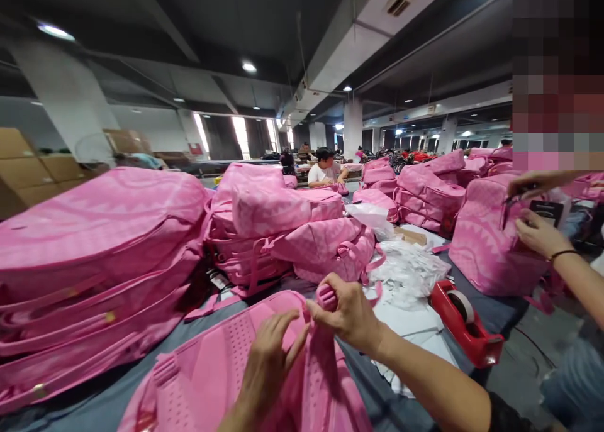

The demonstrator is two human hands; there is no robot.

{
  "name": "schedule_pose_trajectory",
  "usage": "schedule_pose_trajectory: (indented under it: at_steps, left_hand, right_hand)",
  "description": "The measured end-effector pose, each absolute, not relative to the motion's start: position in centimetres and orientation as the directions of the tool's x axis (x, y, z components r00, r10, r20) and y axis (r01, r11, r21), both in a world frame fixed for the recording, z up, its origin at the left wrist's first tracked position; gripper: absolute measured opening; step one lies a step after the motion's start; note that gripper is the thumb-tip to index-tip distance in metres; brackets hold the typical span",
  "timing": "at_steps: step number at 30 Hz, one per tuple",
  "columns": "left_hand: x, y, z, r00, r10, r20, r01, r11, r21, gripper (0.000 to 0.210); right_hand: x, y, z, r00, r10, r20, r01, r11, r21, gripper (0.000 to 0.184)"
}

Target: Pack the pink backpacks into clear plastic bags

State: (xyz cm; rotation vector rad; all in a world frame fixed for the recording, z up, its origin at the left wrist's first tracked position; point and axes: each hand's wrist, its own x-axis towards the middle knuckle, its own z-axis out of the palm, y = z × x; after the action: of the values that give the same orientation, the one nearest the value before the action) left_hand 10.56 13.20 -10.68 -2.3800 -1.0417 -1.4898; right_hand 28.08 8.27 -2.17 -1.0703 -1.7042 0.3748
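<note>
A pink backpack point(212, 363) lies in front of me on the table, its padded, perforated back panel facing up. My right hand point(352, 312) grips a rolled-up pink strap point(326, 297) between thumb and fingers, above the pack's upper right part. Just left of it, my left hand point(271, 353) hovers over or rests on the back panel, fingers stretched out and apart. Its fingertips come close to the right thumb; whether they touch the strap I cannot tell. Beneath my right hand hangs a shoulder strap point(321, 363).
Pink backpacks are piled at left point(104, 224) and ahead point(283, 209). A red tape dispenser point(486, 344), clear plastic bags point(410, 265) and white papers point(406, 322) lie at right. Beyond them, a co-worker's hands point(542, 231) handle another pink backpack point(486, 243). Another person point(325, 171) sits farther back.
</note>
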Motion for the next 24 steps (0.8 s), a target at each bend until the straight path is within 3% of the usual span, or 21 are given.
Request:
schedule_pose_trajectory:
  at_steps: [3,6,8,10,12,16,19,24]
  left_hand:
    - [10.0,11.6,-8.8,0.251,0.471,0.846,0.475,-0.821,0.317,0.038]
    - [10.7,11.7,-6.0,0.368,0.626,0.688,0.243,-0.779,0.578,0.05]
    - [11.6,12.4,-4.6,0.441,0.683,0.582,0.181,-0.703,0.687,0.059]
    - [12.4,13.3,-4.0,0.476,0.693,0.542,0.199,-0.685,0.701,0.067]
    - [12.7,14.2,-3.9,0.469,0.663,0.584,0.242,-0.732,0.637,0.071]
    - [12.1,15.0,-5.2,0.43,0.611,0.665,0.348,-0.792,0.502,0.051]
    - [10.7,13.4,-7.2,0.409,0.701,0.584,0.415,-0.713,0.566,0.041]
    - [7.8,6.7,-8.7,0.179,0.885,0.43,0.558,-0.451,0.696,0.04]
  right_hand:
    - [28.8,8.9,-0.2,-0.148,0.819,0.554,0.382,0.564,-0.732,0.026]
    - [28.1,8.9,1.8,-0.218,0.775,0.594,0.31,0.632,-0.71,0.024]
    - [27.8,8.8,3.1,-0.21,0.769,0.604,0.325,0.638,-0.698,0.033]
    - [27.9,8.8,4.1,-0.192,0.772,0.606,0.379,0.628,-0.679,0.044]
    - [28.4,9.0,4.8,-0.17,0.779,0.603,0.423,0.611,-0.669,0.051]
    - [29.6,9.9,5.2,-0.325,0.79,0.52,0.383,0.613,-0.691,0.055]
    - [29.6,10.8,5.0,-0.475,0.749,0.462,0.383,0.649,-0.657,0.043]
    - [26.6,13.9,3.9,-0.463,0.714,0.526,0.493,0.7,-0.517,0.033]
